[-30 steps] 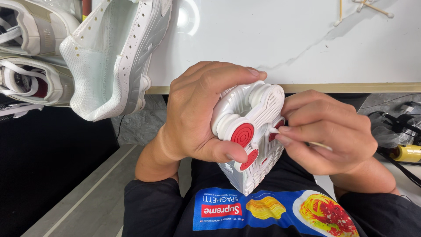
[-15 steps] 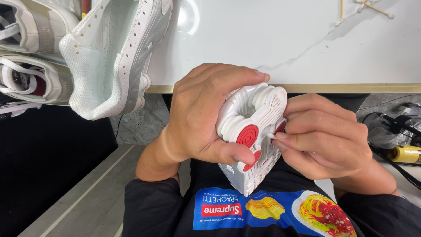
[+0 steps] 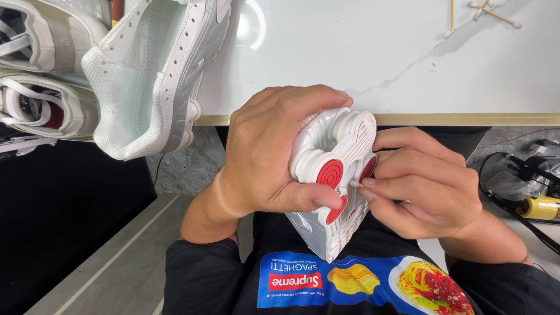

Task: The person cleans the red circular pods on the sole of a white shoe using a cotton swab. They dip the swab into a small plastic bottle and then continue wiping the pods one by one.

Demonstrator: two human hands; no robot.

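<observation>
Little has shifted over the last second: the white sneaker has tipped slightly so its red-padded heel sole faces the camera more squarely, and the right hand has slid a touch lower along the sole's edge. A person seated at a white marble-patterned table holds the shoe sole-up over the lap, just in front of the table's pale wooden edge. The left hand is wrapped around the shoe's heel, fingers curled over the top and thumb pressed across the lower red pad, gripping it firmly. The right hand's fingers are pinched together around a thin white-tipped stick, apparently a cotton swab, whose tip touches the sole beside the round red pad; most of the stick is hidden inside the fingers. The shoe's toe points down toward the person's dark shirt with its colourful printed panel. On the table's left end a second white sneaker lies on its side, overhanging the edge, and two more white shoes sit further left. Several cotton swabs lie scattered at the table's far right corner. Below the table to the right, a yellow-and-black tool with a black cable rests on crumpled plastic wrap.
</observation>
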